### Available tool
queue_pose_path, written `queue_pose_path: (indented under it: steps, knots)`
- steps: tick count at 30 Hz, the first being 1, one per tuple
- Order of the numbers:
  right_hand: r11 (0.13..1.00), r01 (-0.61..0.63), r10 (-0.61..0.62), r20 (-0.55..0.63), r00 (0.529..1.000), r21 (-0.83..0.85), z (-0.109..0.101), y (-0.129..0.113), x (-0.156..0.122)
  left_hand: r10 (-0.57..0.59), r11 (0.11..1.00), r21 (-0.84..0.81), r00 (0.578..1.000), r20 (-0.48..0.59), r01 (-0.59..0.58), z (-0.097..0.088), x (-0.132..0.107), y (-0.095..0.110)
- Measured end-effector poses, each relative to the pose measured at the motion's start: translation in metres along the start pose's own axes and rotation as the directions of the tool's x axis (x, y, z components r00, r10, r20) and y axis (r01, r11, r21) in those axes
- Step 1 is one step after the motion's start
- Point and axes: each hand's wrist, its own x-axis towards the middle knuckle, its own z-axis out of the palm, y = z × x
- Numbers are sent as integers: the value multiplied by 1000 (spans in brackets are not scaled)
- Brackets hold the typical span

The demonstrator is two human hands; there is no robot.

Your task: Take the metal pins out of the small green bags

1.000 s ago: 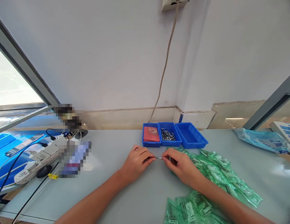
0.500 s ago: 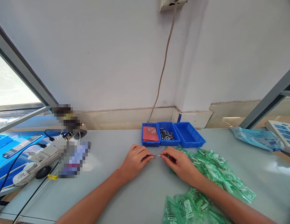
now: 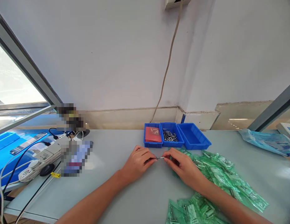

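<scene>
Between my two hands lies a small thin metal pin (image 3: 160, 157), darker toward the left and brighter silver toward the right. My left hand (image 3: 138, 162) pinches its left end between thumb and fingers. The right end sits in the closed fingertips of my right hand (image 3: 182, 166). Just behind them, a blue bin (image 3: 173, 144) contains many loose small metal pins (image 3: 169, 135). Green plastic bags (image 3: 219, 174) with small metal parts inside are spread beside and under my right forearm. My fingers hide both tips of the pin.
Left of the pins, a blue bin (image 3: 153, 145) holds red packets (image 3: 152, 134); another blue bin (image 3: 197, 144) stands at right. Power strips (image 3: 46, 154) with cables and a phone (image 3: 28, 143) lie at left. A blue plastic packet (image 3: 266, 141) rests at far right.
The view has shifted slightly, so the bins and bags appear a little farther right. Both hands keep their pinch on the pin, which looks slightly more tilted.
</scene>
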Motion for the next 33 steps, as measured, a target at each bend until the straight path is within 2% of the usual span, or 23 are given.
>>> queue_pose_path:
  steps: [18,25,33]
  knots:
    - [991,-35,31,30,999,127,0,-3,-1,33,999,9,998,59,-34,3,-3,0]
    - [975,-85,79,35,996,205,-2,-7,0,28,1000,11,996,88,-29,3,-3,0]
    - [977,-88,86,21,996,195,-2,-7,1,30,999,17,994,107,-32,5,-5,-1]
